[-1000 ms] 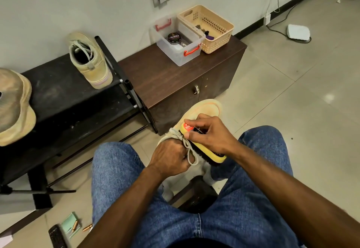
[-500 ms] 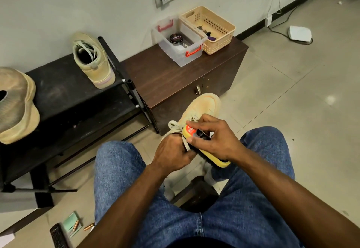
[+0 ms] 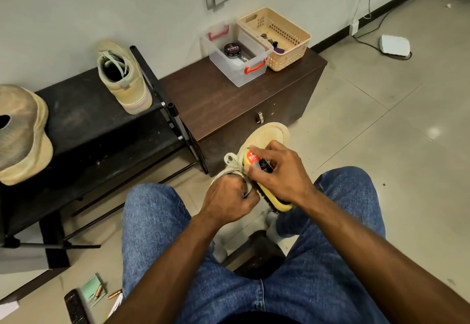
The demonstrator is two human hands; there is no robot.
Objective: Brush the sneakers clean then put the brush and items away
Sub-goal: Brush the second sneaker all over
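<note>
Above a tiled floor, before the dark counter, a sneaker is gripped at its laces by the left hand; the brush, pinched lengthwise in the right hand, lies along the shoe's long axis, toe pointing away toward the counter's front edge.

Evenly lit from overhead, moderately bright. Showed a small ceiling-light glare spot on the tiled floor. Cast soft shadows beneath the shoe rack. Curved straight lines near frame edges. Rendered slightly soft throughout.
</note>
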